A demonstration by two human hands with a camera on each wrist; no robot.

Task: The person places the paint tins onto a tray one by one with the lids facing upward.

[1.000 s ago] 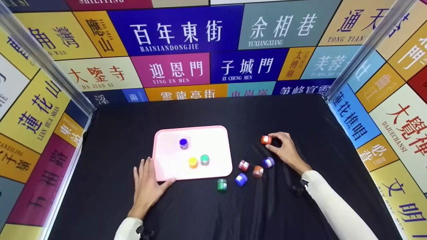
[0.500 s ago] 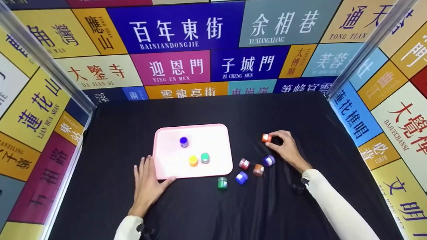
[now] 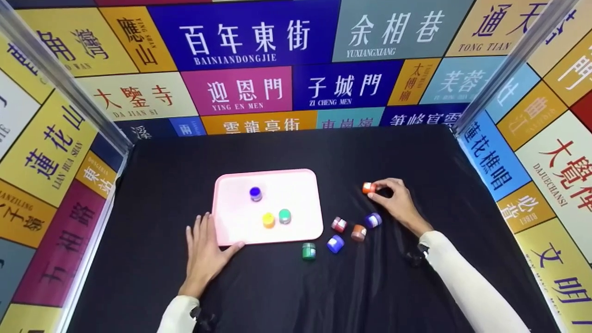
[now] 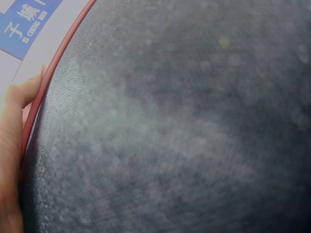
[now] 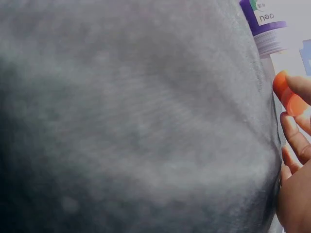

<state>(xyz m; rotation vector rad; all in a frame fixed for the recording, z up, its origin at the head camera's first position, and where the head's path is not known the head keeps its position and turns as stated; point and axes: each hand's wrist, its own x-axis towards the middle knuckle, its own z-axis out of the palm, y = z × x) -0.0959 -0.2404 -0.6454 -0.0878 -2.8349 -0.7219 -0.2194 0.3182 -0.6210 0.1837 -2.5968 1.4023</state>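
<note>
At the right of the head view, my right hand (image 3: pixel 397 202) pinches a small orange-red paint jar (image 3: pixel 368 188) between thumb and fingertips. The right wrist view shows its bright orange part (image 5: pixel 294 104) against the fingers. My left hand (image 3: pixel 205 256) rests at the near left corner of a pink tray (image 3: pixel 298 189), its fingers straight along the side and the thumb at the front rim. In the left wrist view the thumb touches the tray's rim (image 4: pixel 57 56). On the tray stand a purple jar (image 3: pixel 255 194), a yellow jar (image 3: pixel 268 220) and a light green jar (image 3: pixel 284 216).
Right of the tray, a red jar (image 3: pixel 339 225), a brown jar (image 3: pixel 359 232), a blue jar (image 3: pixel 335 243), a violet jar (image 3: pixel 373 220) and a dark green jar (image 3: pixel 309 251) sit on the black cloth (image 3: pixel 259 291). Sign-printed panels (image 3: pixel 236 88) enclose the back and sides.
The orange jar has turned slightly in my right hand, its label shifting and the fingers covering more of it. My left hand stays at the tray; the whole view has shifted slightly.
</note>
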